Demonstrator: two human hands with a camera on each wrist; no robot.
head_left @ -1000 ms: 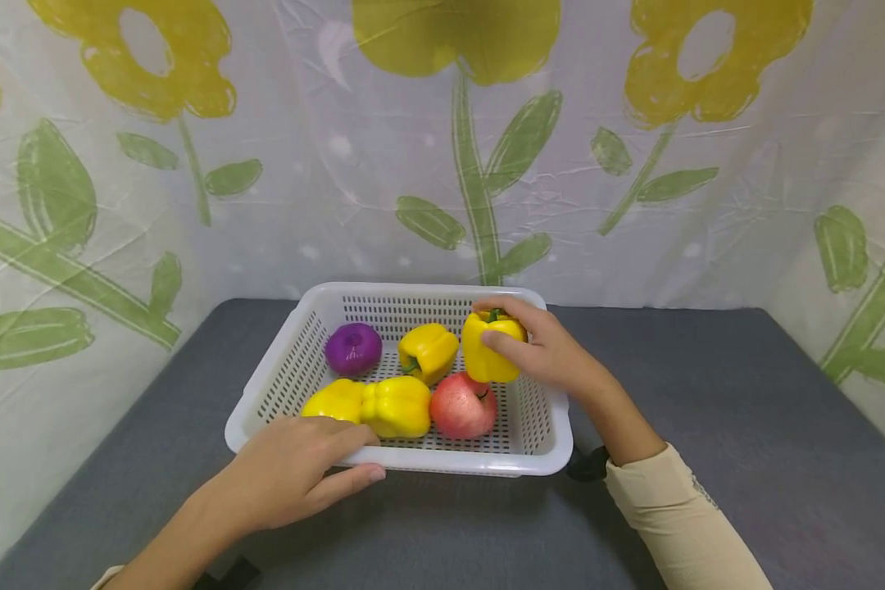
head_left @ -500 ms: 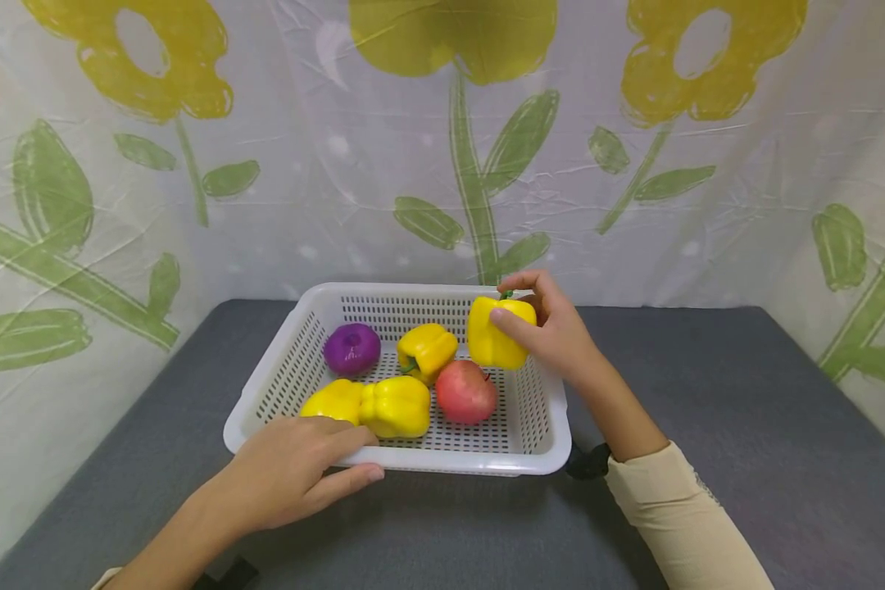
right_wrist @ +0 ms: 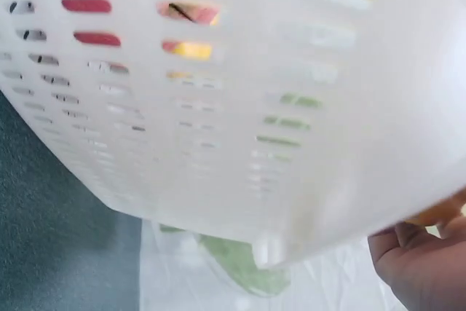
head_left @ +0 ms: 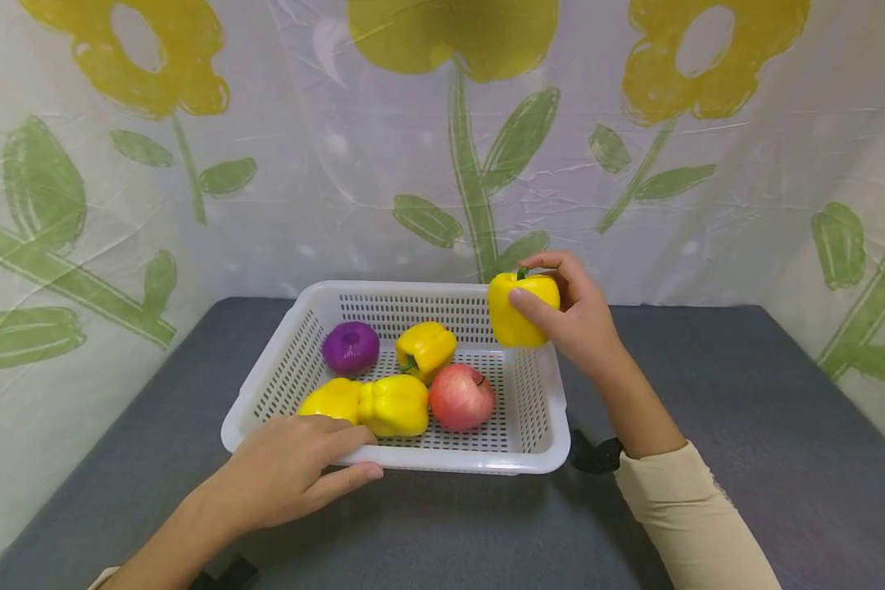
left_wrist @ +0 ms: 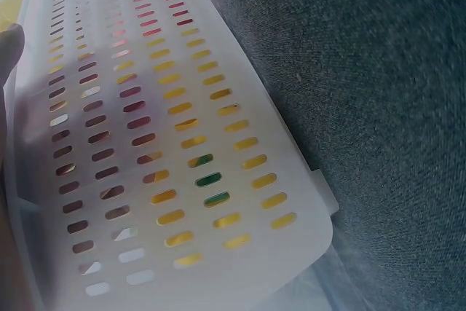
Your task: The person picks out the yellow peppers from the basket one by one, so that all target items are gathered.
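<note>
My right hand (head_left: 586, 319) pinches a yellow bell pepper (head_left: 512, 310) with a green stem, thumb in front and fingers behind. It is raised over the back right corner of a white slotted plastic basket (head_left: 546, 463). The basket's front rim lies between thumb and fingers of my left hand (head_left: 288, 467). Near those fingers two yellow peppers (head_left: 394, 407) lie end to end, the left one partly hidden. A red apple (head_left: 461, 398) sits to their right. Behind are another yellow pepper (head_left: 426, 349) and a purple onion (head_left: 351, 347).
The basket stands on a dark grey table (head_left: 708, 410), well inside its side edges. A flower-printed cloth (head_left: 324, 180) hangs behind the table and along both sides. In the right wrist view the basket wall (right_wrist: 218, 121) fills most of the picture.
My right hand has lifted the pepper up and to the right, away from the apple. The apple has shifted and turned slightly. My left hand stays at the front rim.
</note>
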